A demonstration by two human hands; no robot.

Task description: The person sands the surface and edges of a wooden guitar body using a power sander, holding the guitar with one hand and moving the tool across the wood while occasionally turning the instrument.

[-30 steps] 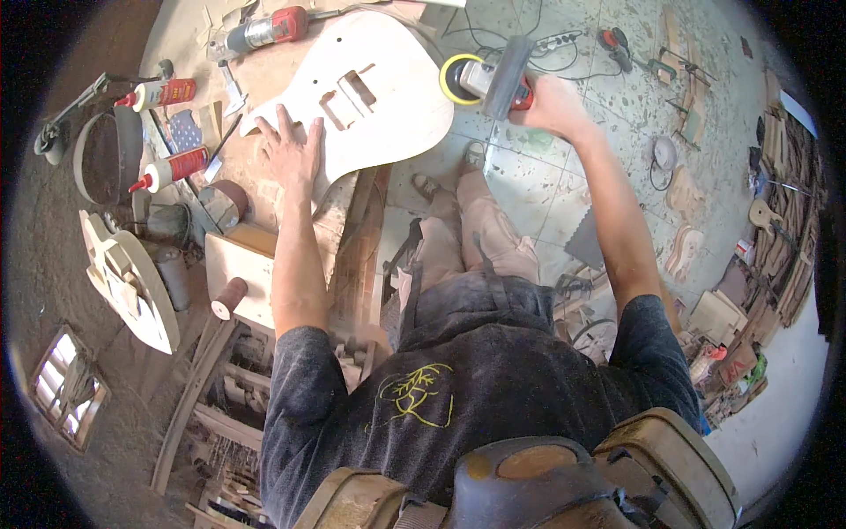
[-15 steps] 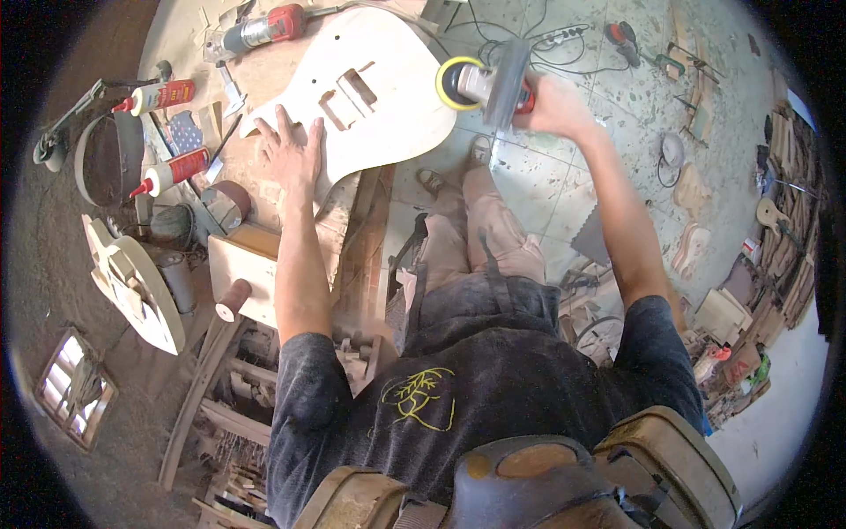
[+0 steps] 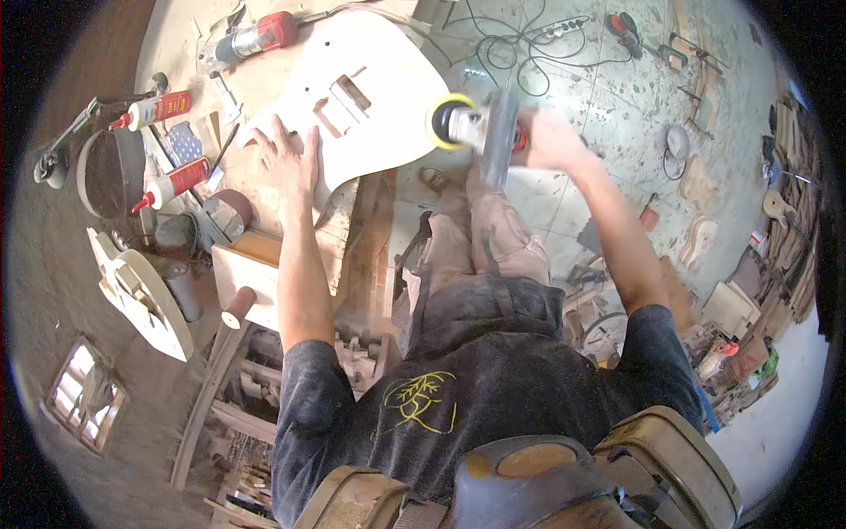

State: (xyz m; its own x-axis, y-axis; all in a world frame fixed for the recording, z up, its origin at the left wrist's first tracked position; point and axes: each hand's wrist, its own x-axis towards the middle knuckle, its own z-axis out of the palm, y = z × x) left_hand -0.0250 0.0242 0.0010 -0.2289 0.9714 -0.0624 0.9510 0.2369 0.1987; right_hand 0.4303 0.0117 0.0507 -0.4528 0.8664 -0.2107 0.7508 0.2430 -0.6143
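A pale unfinished guitar body point(image 3: 392, 93) with cut cavities and small holes lies on the plywood bench point(image 3: 225, 88). My left hand point(image 3: 286, 157) presses on its narrower left part, fingers spread and open. My right hand point(image 3: 555, 141) is closed round a power sander point(image 3: 471, 126) with a round yellow-edged pad, which sits at the body's right edge, over the bench's side; the hand and tool are blurred. A red-and-silver power tool point(image 3: 251, 40) lies above the body, and two white-and-red glue bottles point(image 3: 159, 109) lie to its left.
A second pale guitar body point(image 3: 150, 300) stands at left beside a wooden box with a spindle point(image 3: 247, 282). A band clamp or belt ring point(image 3: 110, 167) lies near the bottles. Coiled cables point(image 3: 520, 48), tools, wood offcuts point(image 3: 789, 220) and my legs are over the tiled floor point(image 3: 599, 115).
My right hand and the sander have moved down along the guitar body's right edge and slightly left. My left hand stays on the body, shifted only slightly in view.
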